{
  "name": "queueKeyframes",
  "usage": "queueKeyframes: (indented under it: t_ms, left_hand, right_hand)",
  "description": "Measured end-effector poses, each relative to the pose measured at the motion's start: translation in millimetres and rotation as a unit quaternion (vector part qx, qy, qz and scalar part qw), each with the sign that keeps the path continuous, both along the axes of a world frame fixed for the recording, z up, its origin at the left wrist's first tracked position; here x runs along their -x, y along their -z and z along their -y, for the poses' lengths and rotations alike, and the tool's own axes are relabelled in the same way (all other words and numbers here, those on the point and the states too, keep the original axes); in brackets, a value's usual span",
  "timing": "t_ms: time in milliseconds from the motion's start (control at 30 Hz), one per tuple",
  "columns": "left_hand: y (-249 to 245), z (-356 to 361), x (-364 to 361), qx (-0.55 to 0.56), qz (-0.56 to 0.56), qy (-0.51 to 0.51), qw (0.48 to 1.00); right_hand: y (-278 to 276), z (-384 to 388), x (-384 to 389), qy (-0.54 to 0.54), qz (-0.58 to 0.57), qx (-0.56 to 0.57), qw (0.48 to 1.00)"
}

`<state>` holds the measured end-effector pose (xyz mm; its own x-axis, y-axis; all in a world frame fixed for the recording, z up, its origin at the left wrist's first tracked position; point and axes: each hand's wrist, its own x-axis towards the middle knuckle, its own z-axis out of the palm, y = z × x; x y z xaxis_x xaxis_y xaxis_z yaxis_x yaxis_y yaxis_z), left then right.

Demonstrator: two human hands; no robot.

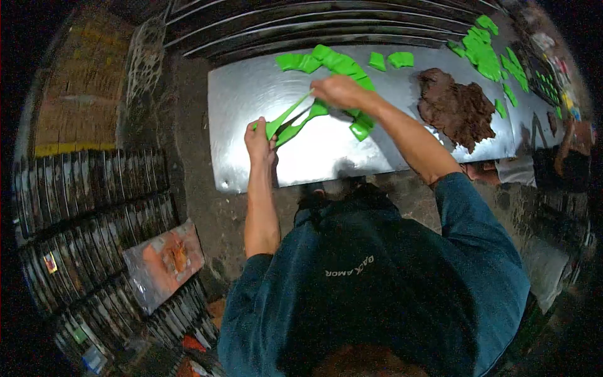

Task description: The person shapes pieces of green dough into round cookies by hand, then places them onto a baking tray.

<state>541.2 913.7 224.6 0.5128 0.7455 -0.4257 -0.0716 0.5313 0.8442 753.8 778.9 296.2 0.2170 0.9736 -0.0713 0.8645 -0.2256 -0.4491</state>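
Note:
Over the shiny metal table [232, 100], bright green dough [290, 131] is stretched in strands between my two hands. My left hand [258, 142] is closed on its lower left end, near the table's left side. Fingers bent, my right hand [339, 92] grips the upper right end; the fingertips are partly hidden. Just behind and beside the right hand lies a curved row of green dough pieces [342, 65], reaching down to a folded piece [360, 130]. Two small green pieces [400, 60] sit farther right.
A lumpy brown dough-like mass [455, 108] lies on the table's right half. More green pieces [480, 53] are heaped at the far right, near another person's arm [565, 154]. Dark racks [88, 201] stand at left, with a plastic-wrapped orange package [166, 264] on them. Metal bars [314, 28] run behind the table.

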Motion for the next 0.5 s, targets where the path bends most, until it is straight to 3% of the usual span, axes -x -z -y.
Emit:
queueKeyframes:
  t_ms: [67,100,133,167,233,300,333,367,400,467,500]
  left_hand:
    - [-1.1,-1.3,1.8,0.029,0.003,-0.055,0.998]
    - [6.1,-7.4,5.7,0.030,0.012,-0.124,0.992]
    - [4.1,-10.8,18.2,0.019,0.022,-0.122,0.992]
    - [2.0,-9.4,22.9,0.015,0.041,-0.123,0.991]
    - [-12.7,-0.9,17.6,0.014,0.057,-0.122,0.991]
    - [-32.0,10.9,1.0,0.009,0.075,-0.118,0.990]
    - [-41.9,13.3,-5.0,0.010,0.074,-0.112,0.991]
    - [-55.8,17.8,-8.3,-0.010,0.084,-0.117,0.990]
    - [-71.6,23.0,-12.3,-0.028,0.096,-0.119,0.988]
    - [-117.9,34.7,-5.2,-0.076,0.149,-0.107,0.980]
    - [-136.0,37.2,-0.5,-0.095,0.140,-0.101,0.980]
  right_hand:
    - [30.6,-20.4,-23.3,0.075,0.122,0.006,0.990]
    - [41.8,-24.6,-41.6,0.153,0.098,0.032,0.983]
    - [39.4,-27.5,-45.9,0.229,0.076,0.059,0.969]
    - [41.8,-30.6,-39.3,0.220,0.072,0.057,0.971]
    - [40.2,-25.9,-11.3,0.165,0.241,-0.014,0.956]
    - [12.7,-33.3,40.0,-0.010,0.152,0.120,0.981]
    - [41.0,-26.9,69.9,-0.035,0.071,0.010,0.997]
    - [19.2,-25.9,88.2,-0.113,0.027,0.064,0.991]
    - [28.9,-28.6,97.7,-0.111,-0.022,0.024,0.993]
    - [51.5,-38.7,88.5,-0.016,0.004,-0.102,0.995]
    - [52.7,-46.0,74.3,0.008,0.026,-0.097,0.995]
